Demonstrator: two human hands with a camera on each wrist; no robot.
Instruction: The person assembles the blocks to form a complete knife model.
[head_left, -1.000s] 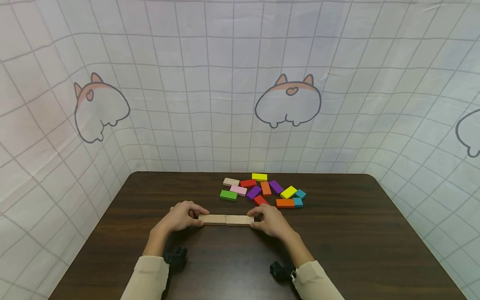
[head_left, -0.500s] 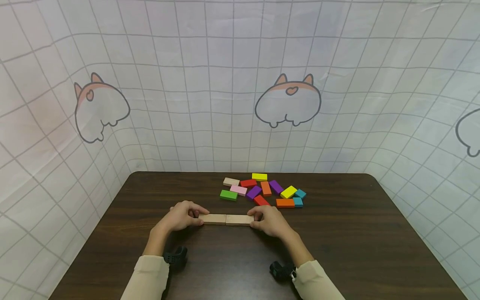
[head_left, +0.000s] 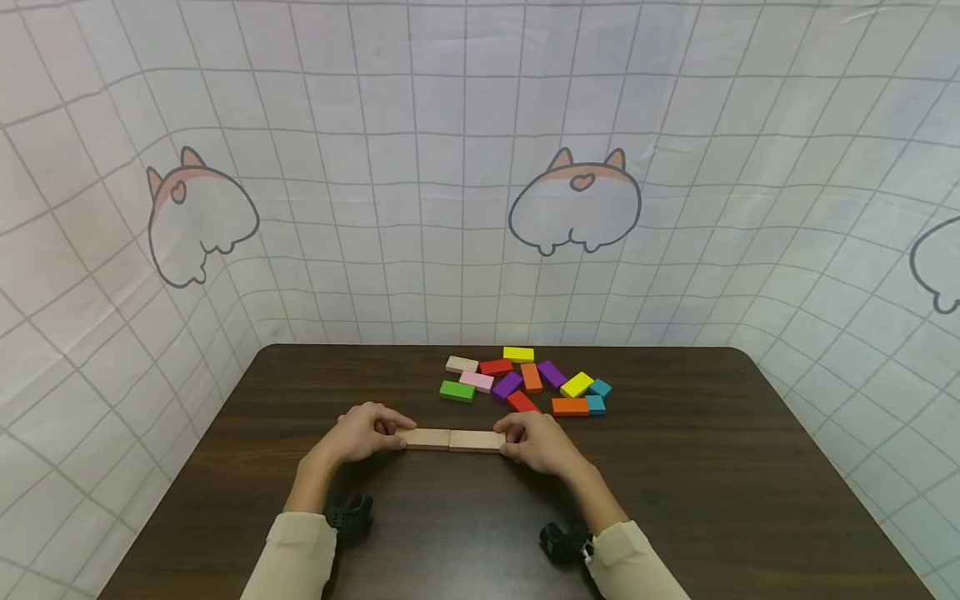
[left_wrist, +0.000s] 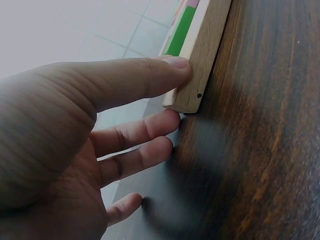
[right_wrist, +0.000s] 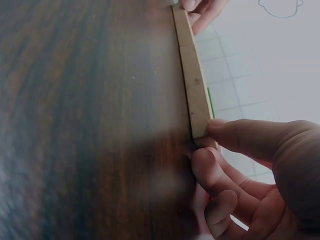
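Two plain wooden blocks lie end to end on the dark table in the head view, a left block [head_left: 427, 439] and a right block [head_left: 475, 442], their inner ends meeting. My left hand [head_left: 362, 435] pinches the outer end of the left block, thumb on the near side. In the left wrist view the lower fingers [left_wrist: 145, 157] hang past that block's end. My right hand [head_left: 543, 442] pinches the outer end of the right block between thumb and fingers. The right wrist view shows both blocks in one straight row, the right hand's thumb [right_wrist: 240, 135] against the nearer one.
Behind the blocks lie several loose coloured ones, among them a green block [head_left: 457, 391], a pink block [head_left: 477, 381], a red block [head_left: 522, 402], and an orange block [head_left: 570, 407] touching a blue block [head_left: 596, 405]. A white gridded curtain [head_left: 465, 208] stands behind the table [head_left: 712, 483].
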